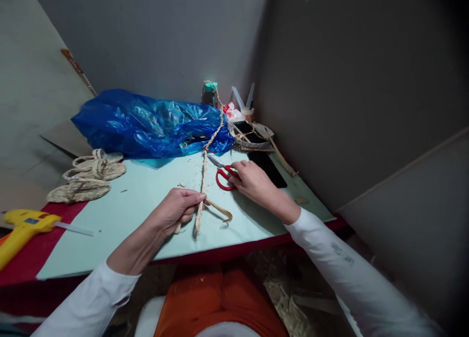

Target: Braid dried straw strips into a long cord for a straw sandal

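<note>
My left hand (180, 209) pinches the lower end of a braided straw cord (204, 173), from which loose flat strands (220, 209) hang out past the fingers. The cord runs away from me over the table and up across the blue bag. Just right of the cord lies a pair of scissors (225, 177) with red handles, the blades pointing away to the left. My right hand (252, 178) has its fingers closed on the red handle, with the scissors at the table surface.
A blue plastic bag (146, 124) fills the back. Small woven slippers (86, 176) and a yellow glue gun (31, 224) are at left. A black phone (267, 168) lies beyond my right hand, near a woven basket (251, 142). Grey walls close in the back and right.
</note>
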Available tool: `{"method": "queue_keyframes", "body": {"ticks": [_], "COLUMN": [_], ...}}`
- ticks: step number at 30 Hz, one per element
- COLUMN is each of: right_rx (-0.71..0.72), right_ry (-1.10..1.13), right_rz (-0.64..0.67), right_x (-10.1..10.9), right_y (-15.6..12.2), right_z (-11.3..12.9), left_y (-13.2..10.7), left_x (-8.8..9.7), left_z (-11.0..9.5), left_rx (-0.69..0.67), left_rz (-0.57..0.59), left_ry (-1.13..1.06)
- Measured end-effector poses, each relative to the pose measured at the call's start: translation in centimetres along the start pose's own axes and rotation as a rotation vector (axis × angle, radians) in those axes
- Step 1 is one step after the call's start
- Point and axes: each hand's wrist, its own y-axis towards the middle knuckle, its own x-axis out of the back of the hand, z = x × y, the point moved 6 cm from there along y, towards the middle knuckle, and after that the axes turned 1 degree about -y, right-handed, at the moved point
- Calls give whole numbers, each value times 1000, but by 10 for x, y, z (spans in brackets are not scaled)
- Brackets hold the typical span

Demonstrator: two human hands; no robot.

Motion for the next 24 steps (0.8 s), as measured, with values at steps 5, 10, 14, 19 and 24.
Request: {"method": "queue_keyframes", "body": {"ticks": [5, 10, 14, 19, 24], "right_rx": [-4, 34, 18, -14, 156], "right_ry": [-44, 267, 162, 371, 630], "right_rz": [55, 50, 76, 8, 202], "right_x": [-13, 8, 17, 37, 53], "right_y": [13, -1, -28, -49, -70], "right_z": [9, 5, -4, -13, 29], "left_y": [1, 3, 0, -5, -6], "left_x": [1, 4, 2, -2, -1], "left_z": [3, 4, 0, -4, -3], "left_rx": [17, 7, -3, 2, -14], "left_rz": [14, 25, 35, 56, 46], "left_ry": [-22, -89, -98, -99, -80]}}
